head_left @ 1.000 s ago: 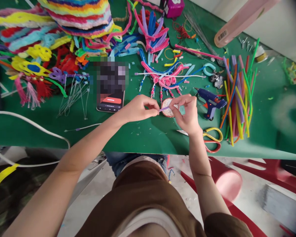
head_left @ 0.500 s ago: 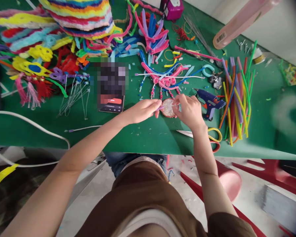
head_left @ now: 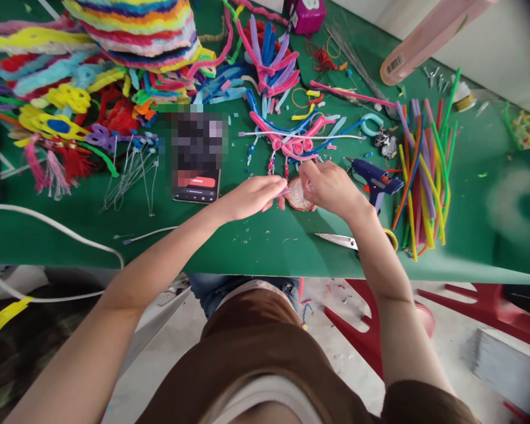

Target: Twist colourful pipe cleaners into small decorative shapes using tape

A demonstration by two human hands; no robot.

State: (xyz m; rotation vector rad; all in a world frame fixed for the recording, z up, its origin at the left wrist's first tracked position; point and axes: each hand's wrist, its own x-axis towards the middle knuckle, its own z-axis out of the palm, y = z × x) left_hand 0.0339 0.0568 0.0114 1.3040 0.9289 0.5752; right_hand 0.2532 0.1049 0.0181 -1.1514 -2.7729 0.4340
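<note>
The left hand [head_left: 257, 197] was there at nine o'clock of the round dish [head_left: 301, 209], thumb pressed down along a thin purple strip [head_left: 284, 192], grip narrow and closed! The strip's tip pointed towards three o'clock, right up by the dish's near-left rim; touching or just apart, it was too small to tell. And the right hand [head_left: 331, 184], what a position: over the dish from about two o'clock, fingers bunched and curled down towards the pale, bead-like bits [head_left: 297, 199] inside. Whether those fingertips had pinched anything, you could not tell, the knuckles hid it.

Good technique, to my eye, meant keeping the left thumb firm and the strip level, its end free of the fingers, while the right picked lightly, so that no bits scattered and the dish did not tip. Care was due around it, too: the scissors [head_left: 336, 240] lay with blades bare between four and five o'clock, under the right forearm, and the glue gun [head_left: 375, 176] sat near three. At twelve, a pink-and-blue fuzzy piece [head_left: 294, 144] lay just beyond.
</note>
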